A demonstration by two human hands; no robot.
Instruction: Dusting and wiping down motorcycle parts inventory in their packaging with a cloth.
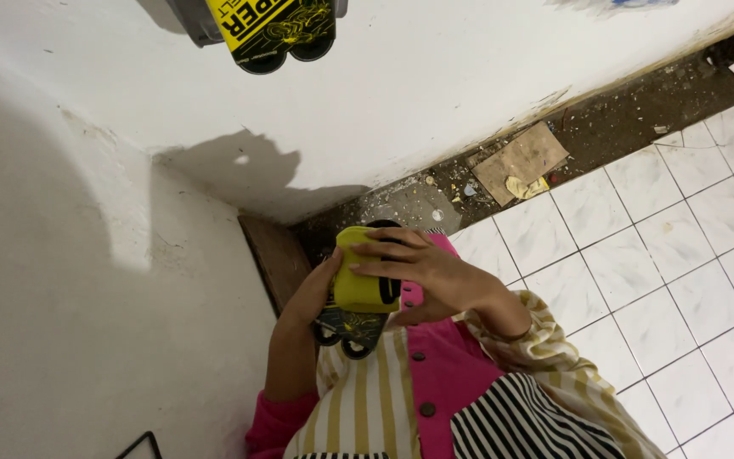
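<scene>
A yellow and black device point(365, 285) with small black wheels at its lower end is held close to my chest. My left hand point(314, 293) grips it from the left side. My right hand point(422, 272) lies over its top and right side, fingers spread across the yellow casing. A second yellow and black object point(275, 30) of the same kind shows at the top edge against the white wall point(435, 76). I wear a pink top with striped cloth.
White walls meet in a corner ahead. A dirty dark strip of floor point(605, 123) runs along the wall, with a piece of cardboard point(520, 161) and debris on it. White floor tiles point(681, 255) spread to the right. A brown wooden piece point(275, 255) leans in the corner.
</scene>
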